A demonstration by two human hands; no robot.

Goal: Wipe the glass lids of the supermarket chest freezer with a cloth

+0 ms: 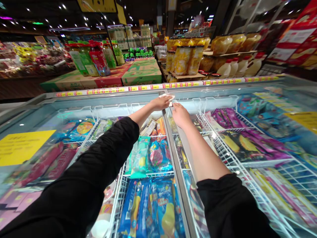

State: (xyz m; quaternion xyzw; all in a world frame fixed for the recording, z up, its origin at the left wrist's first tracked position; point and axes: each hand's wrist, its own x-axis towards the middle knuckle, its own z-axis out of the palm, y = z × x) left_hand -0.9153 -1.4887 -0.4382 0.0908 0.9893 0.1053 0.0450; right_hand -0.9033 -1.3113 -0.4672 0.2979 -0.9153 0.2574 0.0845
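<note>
Both my arms, in black sleeves, reach over a glass-topped chest freezer. My left hand (160, 103) presses a white cloth (168, 97) onto the far end of the metal lid frame (175, 158). Just right of it, my right hand (181, 114) has its fingers bent at the edge of the right glass lid; the fingertips are partly hidden. Beneath the glass, white wire baskets (148, 174) hold blue ice-cream packets (164, 206) and a teal packet (141, 157).
Yellow signs (23, 145) lie on the lids at both sides. A strip of price labels (148, 87) runs along the far rim. Behind it stand bottles (97, 59) on boxes (142, 71) and jars of yellow fruit (182, 59). Purple packets (224, 118) fill baskets to the right.
</note>
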